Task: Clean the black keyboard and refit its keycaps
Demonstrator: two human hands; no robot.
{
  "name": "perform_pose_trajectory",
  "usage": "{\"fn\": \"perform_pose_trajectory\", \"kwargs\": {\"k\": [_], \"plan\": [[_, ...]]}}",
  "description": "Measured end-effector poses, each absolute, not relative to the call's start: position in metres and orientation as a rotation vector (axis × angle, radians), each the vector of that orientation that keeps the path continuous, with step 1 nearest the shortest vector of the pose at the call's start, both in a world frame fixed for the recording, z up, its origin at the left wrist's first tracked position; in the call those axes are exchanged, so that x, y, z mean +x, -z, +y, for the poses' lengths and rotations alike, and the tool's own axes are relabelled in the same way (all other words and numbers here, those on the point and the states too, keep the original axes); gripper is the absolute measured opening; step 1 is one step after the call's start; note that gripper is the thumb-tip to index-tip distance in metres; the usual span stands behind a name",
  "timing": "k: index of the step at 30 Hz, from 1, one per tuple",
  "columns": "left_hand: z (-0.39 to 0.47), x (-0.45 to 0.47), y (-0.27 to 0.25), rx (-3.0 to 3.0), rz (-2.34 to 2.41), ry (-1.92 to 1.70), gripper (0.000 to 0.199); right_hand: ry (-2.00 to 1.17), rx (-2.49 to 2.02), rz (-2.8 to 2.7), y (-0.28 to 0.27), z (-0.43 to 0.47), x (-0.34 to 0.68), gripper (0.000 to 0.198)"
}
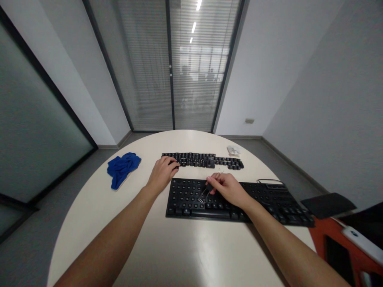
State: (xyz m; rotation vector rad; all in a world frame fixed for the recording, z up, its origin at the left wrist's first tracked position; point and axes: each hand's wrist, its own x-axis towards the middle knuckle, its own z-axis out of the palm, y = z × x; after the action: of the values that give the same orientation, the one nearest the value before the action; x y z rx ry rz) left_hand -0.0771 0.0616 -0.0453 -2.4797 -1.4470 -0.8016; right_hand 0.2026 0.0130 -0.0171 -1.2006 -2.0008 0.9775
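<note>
A black keyboard (203,213) lies across the table, its upper rows showing bare switches and its front row still bearing keys. My right hand (224,186) is above its middle, closed on a wire keycap puller (205,195) whose prongs point down at the switches. Behind the keyboard, loose black keycaps (194,159) are laid out in rows. At the left end of these rows is my left hand (163,172). Its fingers are bent around a dark keycap (172,162), partly hidden by the fingertips.
A crumpled blue cloth (122,167) lies at the table's left. A small clear plastic bag (233,150) sits at the back right. The keyboard's cable (269,180) loops behind it. On the right, a red surface (321,235) holds a dark phone (338,255) and a white power strip (363,241).
</note>
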Motion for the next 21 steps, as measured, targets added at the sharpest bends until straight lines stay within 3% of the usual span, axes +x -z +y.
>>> {"fn": "perform_pose_trajectory", "kwargs": {"k": [21], "plan": [[0.0590, -0.0768, 0.0430, -2.510, -1.446, 0.843, 0.015, -0.994, -1.181, -1.979, 0.0142, 0.0115, 0.2014, 0.045]]}}
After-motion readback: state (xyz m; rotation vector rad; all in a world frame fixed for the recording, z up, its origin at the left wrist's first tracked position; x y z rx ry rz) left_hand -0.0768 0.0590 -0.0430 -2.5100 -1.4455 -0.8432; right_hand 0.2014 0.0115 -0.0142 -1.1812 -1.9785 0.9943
